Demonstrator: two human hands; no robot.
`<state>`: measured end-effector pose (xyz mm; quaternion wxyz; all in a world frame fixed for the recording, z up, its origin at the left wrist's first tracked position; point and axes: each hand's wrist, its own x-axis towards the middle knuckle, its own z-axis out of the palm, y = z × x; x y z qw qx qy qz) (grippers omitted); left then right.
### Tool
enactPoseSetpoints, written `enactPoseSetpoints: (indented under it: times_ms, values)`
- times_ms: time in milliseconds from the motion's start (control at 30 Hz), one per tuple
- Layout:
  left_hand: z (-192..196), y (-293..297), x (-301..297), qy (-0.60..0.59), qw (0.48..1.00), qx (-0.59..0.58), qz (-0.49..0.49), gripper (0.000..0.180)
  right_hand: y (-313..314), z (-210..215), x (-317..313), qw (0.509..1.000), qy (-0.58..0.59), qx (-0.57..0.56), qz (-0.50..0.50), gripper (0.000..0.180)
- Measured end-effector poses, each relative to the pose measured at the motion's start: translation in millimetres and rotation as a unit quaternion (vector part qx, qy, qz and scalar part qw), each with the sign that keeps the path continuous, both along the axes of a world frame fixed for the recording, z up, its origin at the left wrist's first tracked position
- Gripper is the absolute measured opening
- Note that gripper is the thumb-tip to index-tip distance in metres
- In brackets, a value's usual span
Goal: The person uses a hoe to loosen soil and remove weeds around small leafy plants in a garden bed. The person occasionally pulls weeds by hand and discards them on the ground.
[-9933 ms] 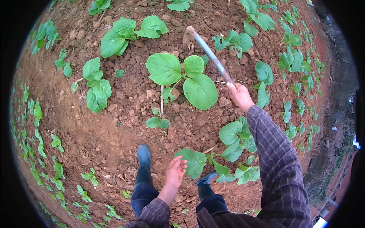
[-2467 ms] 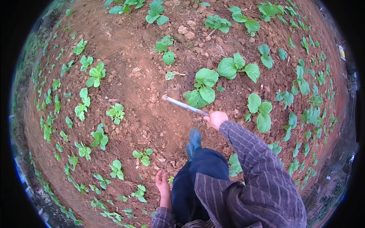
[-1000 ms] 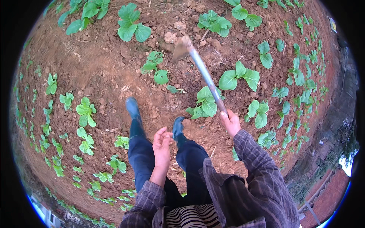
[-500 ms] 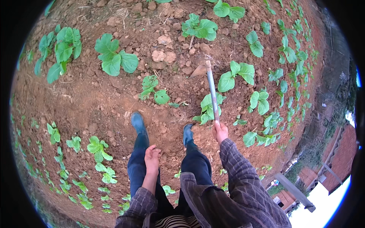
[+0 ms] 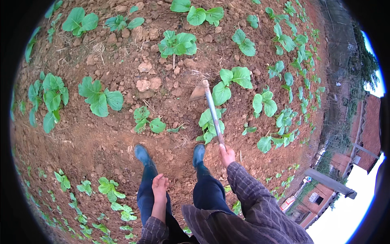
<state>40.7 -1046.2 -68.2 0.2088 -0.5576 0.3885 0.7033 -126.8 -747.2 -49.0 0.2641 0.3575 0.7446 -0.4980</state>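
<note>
In the head view, the right hand (image 5: 226,155) is wrapped around the near end of the hoe (image 5: 213,113), whose blade (image 5: 198,93) points left at its far end. The left hand (image 5: 160,187), left of the hoe, is curled inward; whether it closes fully I cannot tell. A low swing could tear the leafy plant (image 5: 206,118) under the hoe's handle or the broad-leaved plant (image 5: 222,93) just right of its head. A pull too far back might strike the right boot (image 5: 198,154), left of the hoe's grip. No container shows around the hoe.

The person wears a purplish-grey jacket (image 5: 254,187) with pale checked lines, navy trousers (image 5: 209,193) and teal boots (image 5: 198,155).
</note>
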Motion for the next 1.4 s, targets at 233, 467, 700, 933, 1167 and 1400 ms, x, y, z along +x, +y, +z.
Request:
enactPoseSetpoints:
  times_ms: [233, 467, 700, 933, 1167, 1400]
  values:
    - [-36, 45, -67, 0.079, 0.997, -0.025, 0.000, 0.023, -20, 64, -166, 0.976, 0.215, -0.030, 0.028, 0.025]
    - [-67, 127, -94, 0.165, 0.985, 0.036, -0.037, 0.025, 56, -51, -121, 0.989, 0.057, 0.045, 0.127, 0.034]
    - [-90, 138, -93, 0.160, 0.983, -0.009, -0.085, 0.028, 79, 11, -135, 0.994, 0.072, -0.087, -0.014, 0.029]
    - [-84, 133, -114, 0.169, 0.982, 0.013, -0.077, 0.028, 6, -2, -291, 0.958, 0.273, -0.084, -0.033, 0.029]
    - [-80, 108, -119, 0.162, 0.984, 0.002, -0.079, 0.030, 38, -26, -229, 0.998, 0.042, -0.050, 0.024, 0.033]
    - [-72, 99, -124, 0.147, 0.987, 0.010, -0.062, 0.028, -29, -12, -242, 0.948, 0.265, -0.143, -0.101, 0.033]
